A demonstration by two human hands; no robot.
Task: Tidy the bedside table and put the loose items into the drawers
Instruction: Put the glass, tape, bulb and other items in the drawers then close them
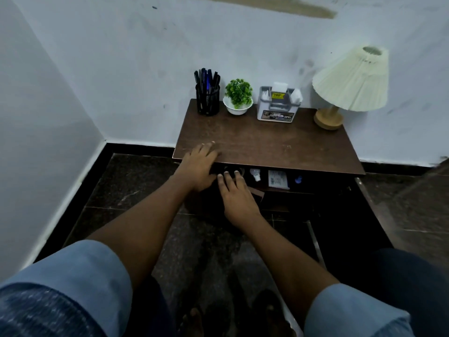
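The dark brown bedside table point(279, 142) stands against the wall. Its top drawer point(274, 188) is pulled out a little under the front edge. Inside it I see a dark round ring point(239, 169), a small white bottle point(255, 174), a white printed packet point(278, 180) and a small blue item point(298, 179). My left hand point(198, 164) rests on the table's front left edge, fingers spread on the top. My right hand point(237, 195) lies flat over the drawer's left part, fingers apart, on a dark object with a brown flap point(257, 193). What it is stays unclear.
Along the back of the table stand a black mesh pen holder point(207, 99), a small green plant in a white bowl point(238, 97), a grey organiser box point(278, 104) and a cream-shaded lamp point(349, 81). The floor is dark stone. My knees are at the bottom.
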